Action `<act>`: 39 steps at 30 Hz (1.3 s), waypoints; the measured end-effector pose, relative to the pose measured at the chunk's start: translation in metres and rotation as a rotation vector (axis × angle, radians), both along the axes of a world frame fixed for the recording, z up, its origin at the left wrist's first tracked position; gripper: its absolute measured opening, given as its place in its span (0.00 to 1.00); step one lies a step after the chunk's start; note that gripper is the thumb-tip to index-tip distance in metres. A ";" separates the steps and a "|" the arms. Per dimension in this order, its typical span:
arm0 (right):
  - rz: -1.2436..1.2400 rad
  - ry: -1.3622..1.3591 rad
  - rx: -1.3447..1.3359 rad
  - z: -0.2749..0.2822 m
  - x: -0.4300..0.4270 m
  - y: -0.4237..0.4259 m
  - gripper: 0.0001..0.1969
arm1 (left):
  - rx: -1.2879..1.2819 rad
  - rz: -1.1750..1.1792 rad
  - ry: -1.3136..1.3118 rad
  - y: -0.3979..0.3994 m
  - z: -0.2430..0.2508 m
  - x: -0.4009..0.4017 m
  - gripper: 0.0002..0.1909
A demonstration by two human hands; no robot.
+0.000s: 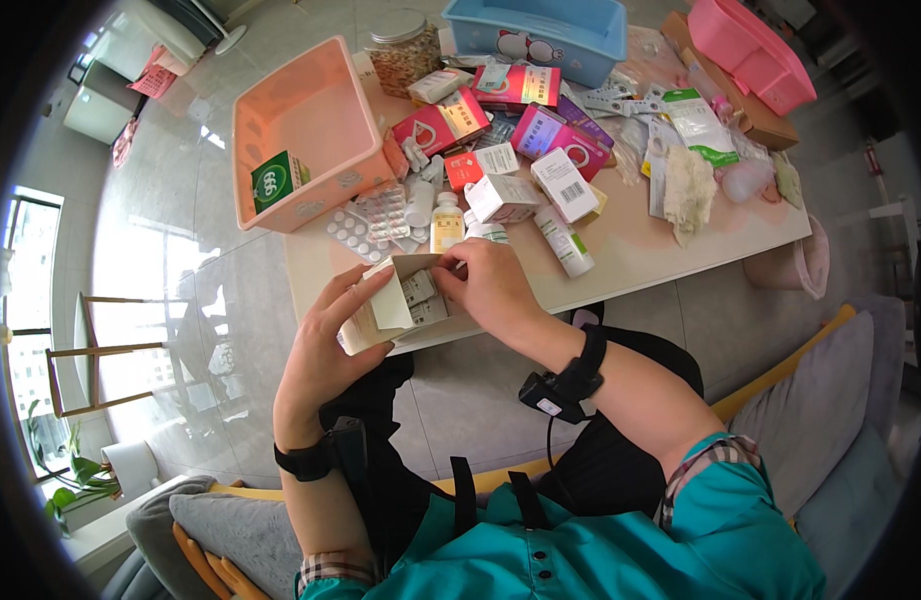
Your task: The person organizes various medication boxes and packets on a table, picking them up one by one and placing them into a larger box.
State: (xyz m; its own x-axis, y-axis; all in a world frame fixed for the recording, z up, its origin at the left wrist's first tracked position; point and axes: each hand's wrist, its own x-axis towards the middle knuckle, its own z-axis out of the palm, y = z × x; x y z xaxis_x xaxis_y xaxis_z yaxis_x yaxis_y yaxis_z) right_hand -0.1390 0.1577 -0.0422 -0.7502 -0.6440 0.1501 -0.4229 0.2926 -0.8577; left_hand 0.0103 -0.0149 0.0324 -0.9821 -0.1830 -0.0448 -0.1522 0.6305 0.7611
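My left hand (pixel 321 356) holds an open white cardboard medicine carton (pixel 391 304) over the table's front edge, thumb below and fingers along the upper side. Its mouth faces right, with flaps raised. Inside lie small pale printed packs (pixel 423 296). The thumb and bent fingers of my right hand (pixel 490 285) pinch at the carton's upper right flap; the fingertips are partly hidden. Just behind the carton stand a yellow-labelled white pill bottle (pixel 447 223) and a second white bottle (pixel 489 231), partly covered by my right hand. Blister packs (pixel 385 214) lie to their left.
A peach plastic bin (pixel 310 97) at left holds a green box (pixel 279 182). Behind the heap of medicine boxes (pixel 516 86) stand a glass jar (pixel 404 56) and a blue bin (pixel 535 34). A pink bin (pixel 753 52) sits at back right. A white bottle (pixel 565 241) lies right of my hand.
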 end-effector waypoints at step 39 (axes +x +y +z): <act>-0.269 0.273 -0.166 0.036 -0.080 0.059 0.08 | -0.013 0.020 0.029 -0.005 0.002 0.002 0.43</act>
State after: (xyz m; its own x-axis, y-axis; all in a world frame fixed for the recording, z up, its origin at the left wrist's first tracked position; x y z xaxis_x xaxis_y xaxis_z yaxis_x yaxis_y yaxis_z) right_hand -0.2189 0.2170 -0.0065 -0.8066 -0.3804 0.4524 -0.5687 0.2910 -0.7693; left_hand 0.0124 -0.0194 0.0342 -0.9790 -0.2033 -0.0135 -0.1428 0.6376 0.7570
